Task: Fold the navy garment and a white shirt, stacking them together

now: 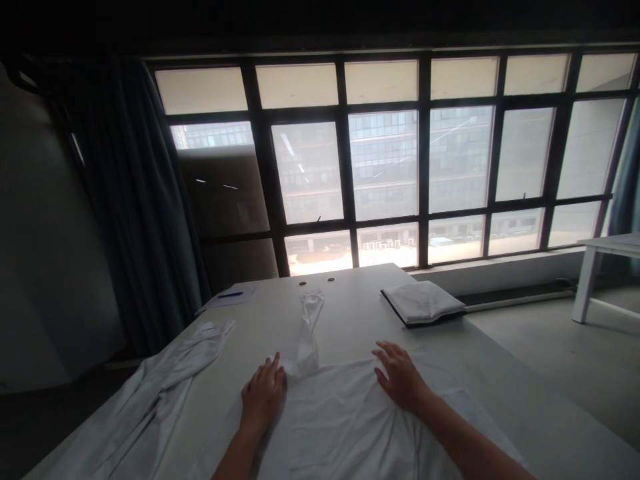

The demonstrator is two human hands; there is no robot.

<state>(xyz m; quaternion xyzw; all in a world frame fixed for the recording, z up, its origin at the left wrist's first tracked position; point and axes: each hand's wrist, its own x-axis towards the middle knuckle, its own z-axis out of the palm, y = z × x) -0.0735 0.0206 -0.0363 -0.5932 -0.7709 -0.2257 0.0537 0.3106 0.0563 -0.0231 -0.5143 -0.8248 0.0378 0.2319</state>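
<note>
Left grip [263,397] and right grip [400,377] released, both hands flat on white garment [340,430] on the bench [355,320]; folded white cloth [423,301] near far right edge.

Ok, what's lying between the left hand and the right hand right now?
Head view: between the left hand and right hand lies a white shirt, its sleeve running up the table.
</note>
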